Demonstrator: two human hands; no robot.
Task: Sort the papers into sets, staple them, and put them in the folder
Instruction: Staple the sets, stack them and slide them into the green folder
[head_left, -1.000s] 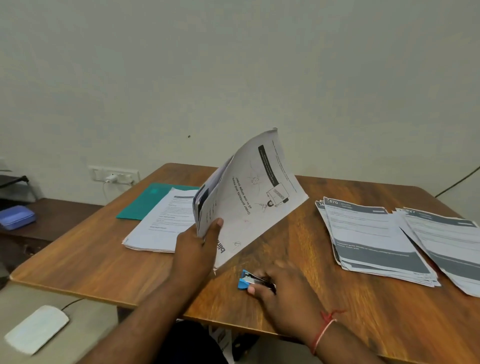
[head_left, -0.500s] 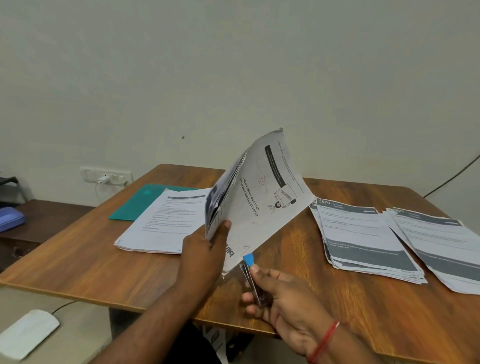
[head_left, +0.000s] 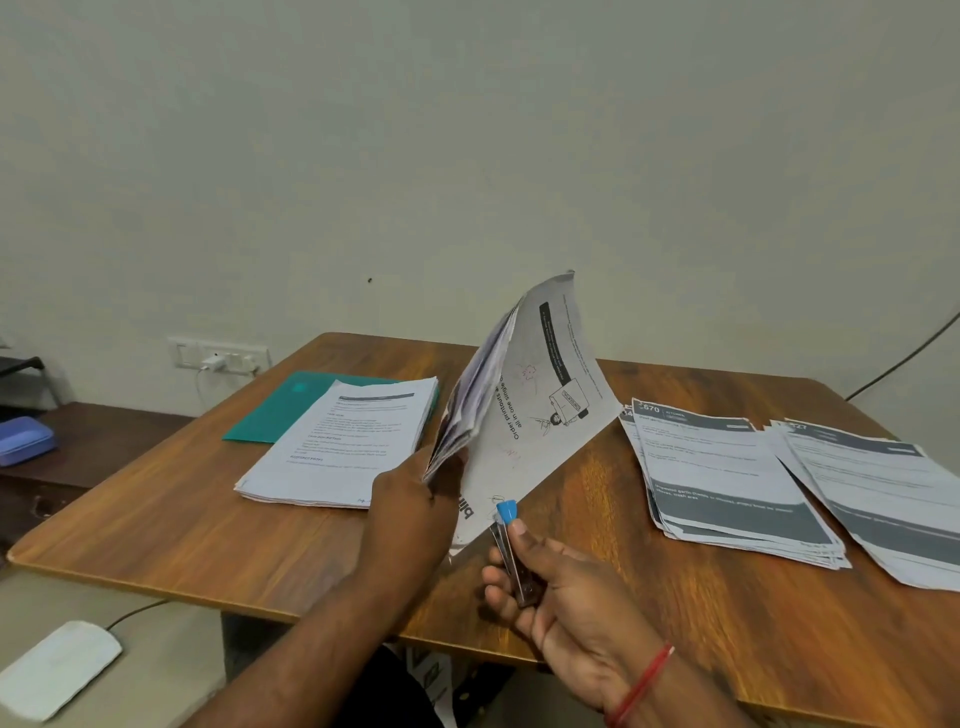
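Head view: the left hand (head_left: 410, 499) is curled round the lower edge of a set of papers (head_left: 530, 405), thumb on the near side and fingers behind. It holds the set tilted up off the table (head_left: 156, 519), with the sheets fanning slightly at the top.

Just right of it and a little nearer the person, the right hand (head_left: 561, 597) grips a slim stapler (head_left: 511, 551), fingers wrapped round its lower part and the thumb pressed along its side. The stapler stands nearly upright with its blue end at the bottom corner of the held set. I cannot tell whether it is closed over that corner or only lies against it. A red thread (head_left: 641, 686) circles the right wrist.

Beyond the left hand, a white stack (head_left: 343, 441) lies flat, partly on top of the teal folder (head_left: 280, 410). Well to the right of the right hand lie two grey-banded stacks (head_left: 727, 478), overlapping at their edges.
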